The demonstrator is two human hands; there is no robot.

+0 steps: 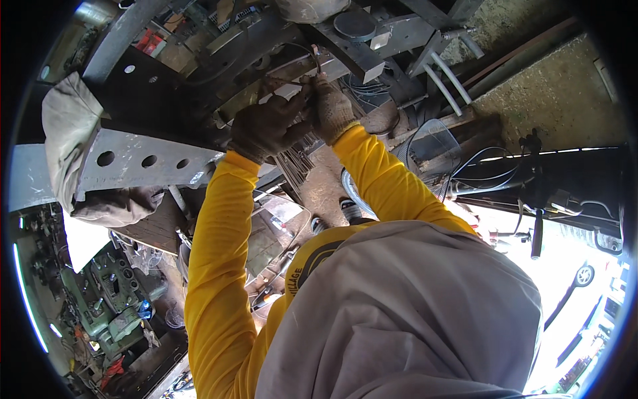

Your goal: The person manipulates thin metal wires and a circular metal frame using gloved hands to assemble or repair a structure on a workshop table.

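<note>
My left hand [264, 128], in a dark brown work glove, reaches up beside the steel frame with its fingers bent toward the other hand. My right hand [332, 112], in a greyish knit glove, is almost touching it, fingers curled closed. A thin, short, reddish-brown piece [318, 61] sticks up above the right hand's fingertips; its kind does not show. What the fingers of both hands close on is hidden by the gloves and shadow. Just beyond them lies a dark steel bar [345, 50] with a pale cut end.
A grey steel beam [133, 158] with round holes runs along the left, a grey cloth [70, 126] draped over it. Thin rods [292, 166] lie bundled below my hands. A wire mesh basket [435, 143] stands right. A green machine [109, 292] is lower left.
</note>
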